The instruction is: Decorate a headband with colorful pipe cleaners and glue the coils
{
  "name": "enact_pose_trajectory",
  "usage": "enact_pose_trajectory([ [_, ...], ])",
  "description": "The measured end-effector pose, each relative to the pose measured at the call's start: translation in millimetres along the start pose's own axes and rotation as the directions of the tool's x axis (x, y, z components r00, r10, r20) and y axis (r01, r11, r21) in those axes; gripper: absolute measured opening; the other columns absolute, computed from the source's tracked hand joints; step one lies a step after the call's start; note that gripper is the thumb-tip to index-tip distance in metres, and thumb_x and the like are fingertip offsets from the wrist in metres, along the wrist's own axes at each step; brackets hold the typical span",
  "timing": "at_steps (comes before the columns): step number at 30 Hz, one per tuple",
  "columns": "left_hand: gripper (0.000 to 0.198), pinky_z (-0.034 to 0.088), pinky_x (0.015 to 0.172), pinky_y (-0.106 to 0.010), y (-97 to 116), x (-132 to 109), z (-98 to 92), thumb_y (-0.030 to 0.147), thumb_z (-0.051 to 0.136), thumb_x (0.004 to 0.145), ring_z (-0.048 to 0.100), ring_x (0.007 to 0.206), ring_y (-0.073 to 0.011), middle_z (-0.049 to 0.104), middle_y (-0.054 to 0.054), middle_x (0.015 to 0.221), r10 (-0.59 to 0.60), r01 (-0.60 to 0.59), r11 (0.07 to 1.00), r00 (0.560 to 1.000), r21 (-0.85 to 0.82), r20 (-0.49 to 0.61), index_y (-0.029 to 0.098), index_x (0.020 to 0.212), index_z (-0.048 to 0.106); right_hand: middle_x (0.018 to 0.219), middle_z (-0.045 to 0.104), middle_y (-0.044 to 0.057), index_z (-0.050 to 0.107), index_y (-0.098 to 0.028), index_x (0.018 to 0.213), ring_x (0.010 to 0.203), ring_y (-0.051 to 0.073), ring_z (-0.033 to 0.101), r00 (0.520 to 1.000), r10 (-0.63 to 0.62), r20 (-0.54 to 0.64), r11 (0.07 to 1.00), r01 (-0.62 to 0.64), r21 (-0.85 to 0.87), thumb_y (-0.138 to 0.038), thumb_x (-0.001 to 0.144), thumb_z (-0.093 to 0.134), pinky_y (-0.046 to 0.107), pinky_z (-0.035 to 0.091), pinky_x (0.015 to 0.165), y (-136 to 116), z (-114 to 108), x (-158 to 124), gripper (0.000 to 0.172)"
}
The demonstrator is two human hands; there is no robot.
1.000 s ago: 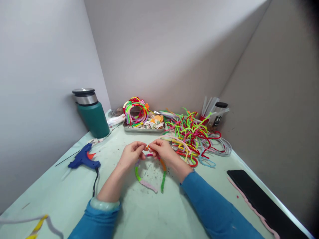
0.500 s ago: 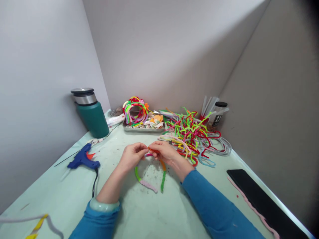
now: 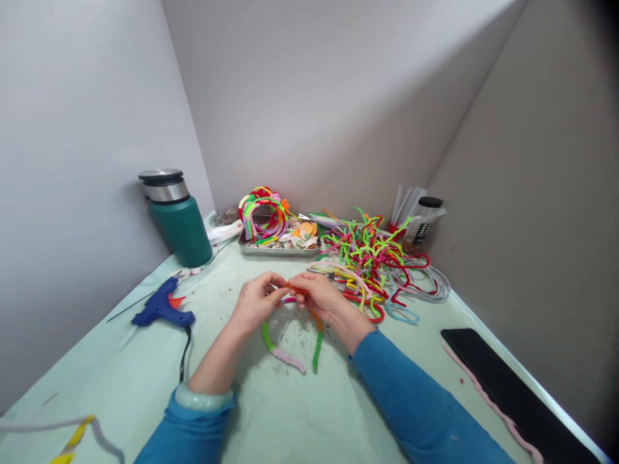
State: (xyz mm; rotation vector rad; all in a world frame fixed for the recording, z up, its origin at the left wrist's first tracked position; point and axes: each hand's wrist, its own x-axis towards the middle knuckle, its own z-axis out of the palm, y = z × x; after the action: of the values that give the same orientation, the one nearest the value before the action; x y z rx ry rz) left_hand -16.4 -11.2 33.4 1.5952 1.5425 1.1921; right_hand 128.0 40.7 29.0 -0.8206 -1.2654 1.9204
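A curved headband wrapped in green, pink and orange fuzzy stem hangs or rests below my hands, its two ends toward me. My left hand pinches at the top of the curve, thumb and index finger together; what lies between them is too small to make out. Close beside it, my right hand grips an orange fuzzy piece between thumb and fingers. The fingertips of both hands nearly meet. My fingers hide part of the band's top, where a bit of magenta shows.
A blue glue gun and green bottle stand at left. Behind are a metal tray with wrapped bands and a tangle of colourful stems. A black slab lies at right.
My fingers have shifted very slightly around the orange piece. Otherwise the hands, the band and the surrounding things hold nearly the same places.
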Motion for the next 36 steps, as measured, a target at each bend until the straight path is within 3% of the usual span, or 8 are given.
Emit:
enact_pose_trajectory([
  [5, 0.016, 0.039, 0.05, -0.022, 2.3, -0.5, 0.4, 0.031, 0.059, 0.07, 0.054, 0.051, -0.0122, 0.061, 0.0, 0.059, 0.023, -0.023, 1.0, 0.999, -0.004, -0.03, 0.016, 0.077, 0.062, 0.049, 0.049, -0.005, 0.056, -0.012, 0.062, 0.04, 0.005, 0.041, 0.997, 0.025, 0.079, 0.996, -0.032, 0.085, -0.022, 0.063, 0.066, 0.018, 0.033, 0.038, 0.2, -2.2, 2.2, 0.014],
  [13, 0.016, 0.035, 0.047, -0.021, -1.0, -1.6, -1.0, 0.03, 0.055, 0.072, 0.05, 0.049, -0.0105, 0.061, 0.0, 0.06, 0.017, -0.019, 0.998, 1.0, 0.057, 0.025, 0.017, 0.076, 0.063, 0.048, 0.049, -0.004, 0.056, -0.012, 0.062, 0.041, 0.005, 0.042, 0.995, 0.057, 0.08, 0.998, -0.058, 0.007, -0.022, 0.064, 0.065, 0.017, 0.032, 0.038, -1.3, -4.7, 0.2, 0.013],
  [20, 0.015, 0.034, 0.046, -0.021, -1.4, -1.4, -3.7, 0.031, 0.057, 0.07, 0.047, 0.045, -0.0104, 0.054, 0.002, 0.048, -0.059, 0.039, 0.991, 0.986, 0.124, 0.158, 0.016, 0.069, 0.061, 0.046, 0.051, -0.004, 0.056, -0.013, 0.061, 0.037, 0.005, 0.041, 0.998, -0.041, 0.047, 0.95, 0.054, -0.308, -0.021, 0.067, 0.059, 0.017, 0.031, 0.037, -1.8, -3.5, -4.9, 0.011],
  [24, 0.016, 0.038, 0.047, -0.022, -0.7, -1.0, -0.7, 0.031, 0.059, 0.069, 0.053, 0.047, -0.0113, 0.059, 0.001, 0.058, -0.083, 0.087, 0.996, 0.992, -0.029, 0.099, 0.016, 0.075, 0.057, 0.044, 0.049, -0.005, 0.054, -0.014, 0.06, 0.037, 0.004, 0.04, 0.992, -0.128, 0.017, 0.922, 0.126, -0.366, -0.024, 0.07, 0.058, 0.016, 0.029, 0.036, -5.1, -0.2, -6.6, 0.014],
  [28, 0.023, 0.042, 0.048, -0.024, 2.7, -0.2, 0.8, 0.032, 0.06, 0.068, 0.055, 0.047, -0.0113, 0.064, -0.002, 0.072, -0.097, 0.106, 0.974, 0.994, -0.202, 0.053, 0.015, 0.082, 0.055, 0.047, 0.051, -0.004, 0.056, -0.014, 0.065, 0.039, 0.005, 0.043, 0.99, -0.129, 0.052, 0.932, 0.138, -0.334, -0.031, 0.073, 0.058, 0.017, 0.034, 0.039, -5.7, -0.3, -5.3, 0.018],
  [32, 0.024, 0.041, 0.048, -0.024, 3.8, 1.8, 0.0, 0.033, 0.062, 0.065, 0.054, 0.045, -0.0107, 0.064, -0.003, 0.068, -0.17, 0.169, 0.951, 0.985, -0.258, 0.02, 0.014, 0.078, 0.054, 0.06, 0.058, -0.001, 0.059, -0.015, 0.073, 0.045, 0.007, 0.049, 0.993, -0.094, 0.078, 0.949, 0.113, -0.295, -0.035, 0.074, 0.057, 0.018, 0.04, 0.042, -4.1, -1.3, -3.7, 0.02],
  [36, 0.025, 0.04, 0.047, -0.023, 4.6, 2.3, 0.0, 0.035, 0.063, 0.064, 0.053, 0.044, -0.0098, 0.064, -0.004, 0.067, -0.226, 0.227, 0.938, 0.974, -0.263, 0.034, 0.013, 0.073, 0.056, 0.053, 0.055, -0.003, 0.055, -0.015, 0.071, 0.041, 0.006, 0.047, 0.994, -0.11, 0.015, 0.927, 0.108, -0.359, -0.023, 0.071, 0.058, 0.018, 0.039, 0.04, -4.5, 0.9, -3.6, 0.009],
])
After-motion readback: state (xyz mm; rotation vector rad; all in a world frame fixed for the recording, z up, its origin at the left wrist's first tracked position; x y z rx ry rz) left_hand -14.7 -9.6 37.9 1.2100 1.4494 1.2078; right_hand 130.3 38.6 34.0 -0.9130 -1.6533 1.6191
